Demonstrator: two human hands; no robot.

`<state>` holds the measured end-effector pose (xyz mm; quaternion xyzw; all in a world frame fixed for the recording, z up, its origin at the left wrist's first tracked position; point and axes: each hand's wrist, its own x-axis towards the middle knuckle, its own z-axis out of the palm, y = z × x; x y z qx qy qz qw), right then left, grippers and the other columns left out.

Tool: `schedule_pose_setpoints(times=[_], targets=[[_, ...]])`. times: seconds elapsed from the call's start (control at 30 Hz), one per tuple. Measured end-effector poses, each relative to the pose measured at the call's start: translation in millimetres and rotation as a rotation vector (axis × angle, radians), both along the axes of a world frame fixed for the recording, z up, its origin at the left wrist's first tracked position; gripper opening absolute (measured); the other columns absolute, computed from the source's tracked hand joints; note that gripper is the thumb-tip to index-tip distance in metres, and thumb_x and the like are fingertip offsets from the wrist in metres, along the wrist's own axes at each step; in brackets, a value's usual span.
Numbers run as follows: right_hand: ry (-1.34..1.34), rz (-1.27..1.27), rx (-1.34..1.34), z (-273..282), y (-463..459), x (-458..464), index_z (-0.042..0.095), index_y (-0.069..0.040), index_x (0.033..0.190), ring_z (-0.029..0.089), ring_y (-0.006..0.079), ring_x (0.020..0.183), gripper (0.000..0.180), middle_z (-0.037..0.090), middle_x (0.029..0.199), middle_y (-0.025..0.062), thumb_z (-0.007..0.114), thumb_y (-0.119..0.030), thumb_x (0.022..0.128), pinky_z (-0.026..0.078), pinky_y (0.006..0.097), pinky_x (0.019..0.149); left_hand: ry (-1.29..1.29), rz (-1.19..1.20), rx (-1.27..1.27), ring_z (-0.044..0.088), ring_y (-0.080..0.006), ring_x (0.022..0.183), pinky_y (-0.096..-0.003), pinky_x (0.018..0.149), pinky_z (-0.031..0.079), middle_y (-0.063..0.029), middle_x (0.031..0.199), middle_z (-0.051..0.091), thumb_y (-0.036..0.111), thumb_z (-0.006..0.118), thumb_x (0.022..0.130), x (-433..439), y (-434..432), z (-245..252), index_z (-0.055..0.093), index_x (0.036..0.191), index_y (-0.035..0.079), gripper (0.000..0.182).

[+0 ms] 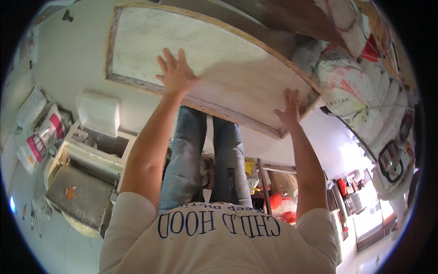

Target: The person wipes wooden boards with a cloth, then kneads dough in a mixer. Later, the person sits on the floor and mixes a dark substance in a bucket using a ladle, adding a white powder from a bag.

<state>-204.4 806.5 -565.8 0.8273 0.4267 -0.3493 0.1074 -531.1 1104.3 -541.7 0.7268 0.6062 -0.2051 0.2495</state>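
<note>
A large shallow wooden-framed tray or panel (191, 44), with a pale, mottled inner surface and a rough raised rim, lies slanted across the upper middle, above my jeans-clad legs. My left hand (176, 73) is spread over its inner surface near the closer long rim, palm down. At the right end, my right hand (290, 108) is by the corner with fingers apart, close to the short rim. Neither hand is closed around anything. Whether the palms press on the surface is hard to tell. What supports the panel is hidden.
At left are a white foam box or lid (99, 113), a worn cabinet-like unit (92, 154) and a plastic bag (41, 145) with writing. Printed white plastic bags (349, 89) are piled at right. A shelf (265, 185) with red and yellow goods stands behind my legs.
</note>
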Motion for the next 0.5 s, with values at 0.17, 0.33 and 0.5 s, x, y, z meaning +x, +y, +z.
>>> schedule_pose_setpoints(times=[0.17, 0.33, 0.5], targets=[[0.113, -0.125, -0.093, 18.0, 30.7, -13.2, 0.008, -0.027, 0.158, 0.017, 0.0414, 0.147, 0.109, -0.010, 0.162, 0.0183, 0.079, -0.027, 0.075, 0.033, 0.0447, 0.115, 0.002, -0.048, -0.021, -0.002, -0.0505, 0.146, -0.0793, 0.099, 0.027, -0.0210, 0.162, -0.005, 0.046, 0.082, 0.068, -17.3, 0.9, 3.7, 0.022, 0.155, 0.018, 0.109], [0.204, -0.142, 0.050, 23.1, -2.2, 17.9, 0.026, -0.019, 0.154, 0.028, 0.0341, 0.145, 0.093, 0.020, 0.158, 0.0208, 0.077, -0.030, 0.077, 0.033, 0.0415, 0.114, -0.315, -0.103, -0.121, 0.025, -0.0434, 0.143, -0.0562, 0.104, 0.040, -0.0255, 0.156, 0.022, 0.045, 0.079, 0.071, -61.4, 36.9, -0.8, 0.032, 0.150, 0.009, 0.099], [0.287, -0.353, -0.146, 56.0, -111.8, -52.5, 0.043, -0.012, 0.143, 0.042, 0.0322, 0.131, 0.067, 0.047, 0.140, 0.0203, 0.070, -0.030, 0.085, 0.037, 0.0407, 0.107, -0.401, -0.143, 0.019, 0.060, -0.0363, 0.116, -0.0408, 0.097, 0.049, -0.0234, 0.126, 0.061, 0.036, 0.072, 0.081, -132.7, 11.5, 12.8, 0.056, 0.131, 0.002, 0.063]])
